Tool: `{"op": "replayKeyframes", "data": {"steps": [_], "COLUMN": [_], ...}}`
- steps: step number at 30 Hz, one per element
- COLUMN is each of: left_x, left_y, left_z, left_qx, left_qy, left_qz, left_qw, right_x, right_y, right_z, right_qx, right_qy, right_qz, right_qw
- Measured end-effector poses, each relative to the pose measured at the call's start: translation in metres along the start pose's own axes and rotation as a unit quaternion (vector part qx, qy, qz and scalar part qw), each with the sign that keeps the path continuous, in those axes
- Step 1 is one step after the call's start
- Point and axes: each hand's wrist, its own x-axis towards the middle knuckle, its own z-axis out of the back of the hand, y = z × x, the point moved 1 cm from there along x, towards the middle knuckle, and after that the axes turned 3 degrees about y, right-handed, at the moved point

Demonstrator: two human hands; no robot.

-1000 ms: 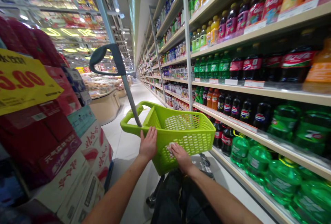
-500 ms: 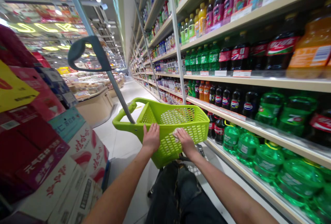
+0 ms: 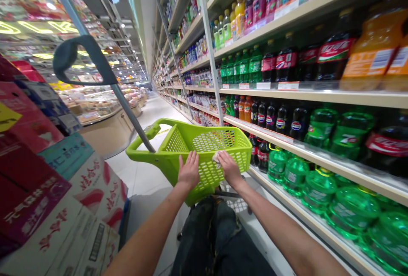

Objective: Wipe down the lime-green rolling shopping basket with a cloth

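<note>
A lime-green shopping-cart basket (image 3: 204, 182) with slotted walls stands in front of me. My left hand (image 3: 189, 171) lies against its near side, just under the rim, with the fingers stretched out. Pinched in the fingers of my right hand (image 3: 230, 169) is a crumpled whitish cloth (image 3: 217, 157), pressed to the slotted wall near the rim. Part of the cloth is hidden by the fingers. From the cart's left end a grey pole rises at a slant, carrying a dark grey loop handle (image 3: 110, 78).
On the right, shelves (image 3: 318, 95) hold many soda bottles, with large green bottles (image 3: 352, 208) lowest. Stacked drink cartons (image 3: 89, 178) stand close on the left. A pale floor aisle (image 3: 148, 110) runs ahead past a rounded display counter (image 3: 106, 138).
The view has shifted, so the cart and shelves sit farther left. My left hand has slid right along the basket's side. My right hand and the cloth are slightly higher, nearer the rim.
</note>
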Motion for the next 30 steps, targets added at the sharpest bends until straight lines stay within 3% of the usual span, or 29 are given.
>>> {"op": "replayKeyframes", "data": {"steps": [3,8,13,16,21,25,28,30], "left_x": [0.001,-0.001,0.000,0.000,0.003,0.008,0.010,0.009], "left_y": [-0.005,-0.002,-0.011,-0.017,-0.017,-0.019,-0.022,-0.022], "left_z": [-0.001,0.002,-0.003,-0.007,-0.003,-0.001,-0.004,-0.006], "left_qx": [-0.004,-0.016,-0.019,-0.016,-0.010,-0.015,-0.017,-0.015], "left_qy": [0.011,0.019,-0.018,-0.008,-0.030,-0.046,-0.034,-0.025], "left_qz": [-0.006,-0.014,-0.019,-0.032,-0.035,-0.039,-0.036,-0.033], "left_qw": [1.000,1.000,0.999,0.999,0.999,0.998,0.999,0.999], "right_x": [0.005,-0.028,0.001,0.012,-0.025,-0.026,-0.012,-0.016], "right_y": [-0.005,-0.022,-0.033,-0.043,-0.059,-0.064,-0.074,-0.085], "right_z": [0.006,-0.001,0.022,0.025,0.005,0.012,0.026,0.029], "right_qx": [0.006,-0.010,-0.024,-0.043,-0.099,-0.088,-0.086,-0.092], "right_qy": [0.004,0.063,-0.021,-0.036,0.030,0.029,-0.011,0.000], "right_qz": [0.013,0.030,-0.039,-0.028,0.004,0.013,-0.029,-0.069], "right_qw": [1.000,0.997,0.999,0.998,0.995,0.996,0.996,0.993]}}
